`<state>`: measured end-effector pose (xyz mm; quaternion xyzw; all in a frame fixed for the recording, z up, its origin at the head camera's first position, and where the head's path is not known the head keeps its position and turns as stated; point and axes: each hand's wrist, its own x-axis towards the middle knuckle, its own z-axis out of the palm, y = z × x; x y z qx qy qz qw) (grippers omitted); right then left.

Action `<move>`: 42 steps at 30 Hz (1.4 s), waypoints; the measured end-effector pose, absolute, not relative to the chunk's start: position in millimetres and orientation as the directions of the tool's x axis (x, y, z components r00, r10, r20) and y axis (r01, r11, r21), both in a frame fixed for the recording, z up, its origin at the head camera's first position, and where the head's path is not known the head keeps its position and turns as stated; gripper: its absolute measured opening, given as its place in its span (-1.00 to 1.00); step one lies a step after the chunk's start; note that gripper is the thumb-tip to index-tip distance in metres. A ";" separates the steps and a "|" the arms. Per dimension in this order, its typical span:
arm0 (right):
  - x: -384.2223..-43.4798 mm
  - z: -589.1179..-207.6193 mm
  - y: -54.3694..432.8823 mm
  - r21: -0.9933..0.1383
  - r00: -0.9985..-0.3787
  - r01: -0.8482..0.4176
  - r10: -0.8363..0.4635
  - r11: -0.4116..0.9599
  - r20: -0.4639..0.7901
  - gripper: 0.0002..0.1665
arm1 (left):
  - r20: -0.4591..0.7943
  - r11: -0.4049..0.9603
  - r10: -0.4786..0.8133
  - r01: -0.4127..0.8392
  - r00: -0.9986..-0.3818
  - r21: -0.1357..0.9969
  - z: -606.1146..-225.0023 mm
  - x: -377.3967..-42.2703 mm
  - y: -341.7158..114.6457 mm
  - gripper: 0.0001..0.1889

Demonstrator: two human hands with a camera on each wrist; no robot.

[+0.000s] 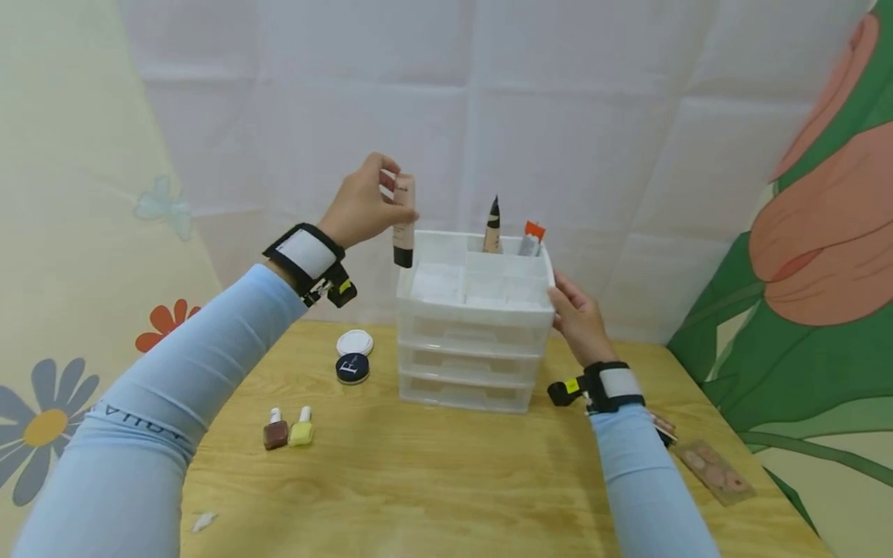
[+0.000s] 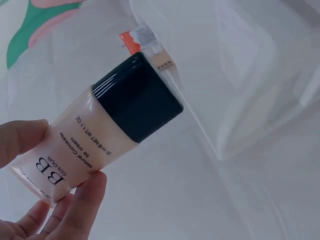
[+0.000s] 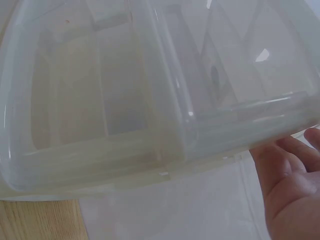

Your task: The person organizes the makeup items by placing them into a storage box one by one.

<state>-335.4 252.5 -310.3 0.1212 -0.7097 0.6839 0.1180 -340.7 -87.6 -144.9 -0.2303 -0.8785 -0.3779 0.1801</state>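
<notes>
My left hand point(image 1: 364, 200) pinches a beige BB cream tube point(image 1: 404, 209) between thumb and fingers. The tube hangs black cap down, by the left rear corner of a white plastic drawer organizer point(image 1: 469, 366). In the left wrist view, "BB" lettering shows on the tube point(image 2: 82, 135). With my right hand point(image 1: 582, 324) I hold the organizer's upper right side; some fingers are hidden behind its edge. A beige item with a pointed black tip point(image 1: 492, 231) and a silver item with a red end point(image 1: 532, 240) stand in the top's rear compartments.
Left of the organizer lie a white disc point(image 1: 355, 342) and a navy round case point(image 1: 352, 369). Dark red point(image 1: 275, 434) and yellow point(image 1: 301, 431) nail polish bottles stand nearer. A palette point(image 1: 715, 471) lies right of my right forearm, a small white piece point(image 1: 204, 521) at front left.
</notes>
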 end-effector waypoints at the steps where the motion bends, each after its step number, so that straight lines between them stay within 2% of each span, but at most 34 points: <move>1: -335.0 -310.6 252.4 -0.942 -0.943 -0.333 -0.011 0.034 0.333 -0.29 | 0.492 0.600 0.281 0.550 -0.824 0.580 -143.7 -341.5 -82.3 -0.34; 10: -331.9 -311.6 250.5 -0.939 -0.942 -0.334 -0.002 0.080 0.335 -0.31 | 0.507 0.502 0.367 0.625 -0.780 0.597 -141.6 -351.7 -36.4 -0.32; 21: -331.1 -312.1 244.9 -0.933 -0.935 -0.355 -0.011 0.049 0.355 -0.33 | 0.526 0.454 0.410 0.666 -0.746 0.592 -148.9 -369.1 8.6 -0.34; 37: -333.1 -311.4 233.4 -0.943 -0.945 -0.327 -0.001 0.059 0.327 -0.35 | 0.472 0.530 0.429 0.638 -0.770 0.559 -166.0 -385.2 43.7 -0.30; 42: -332.7 -310.6 231.3 -0.944 -0.945 -0.326 -0.010 0.045 0.326 -0.35 | 0.429 0.567 0.421 0.601 -0.799 0.563 -173.1 -388.0 52.0 -0.31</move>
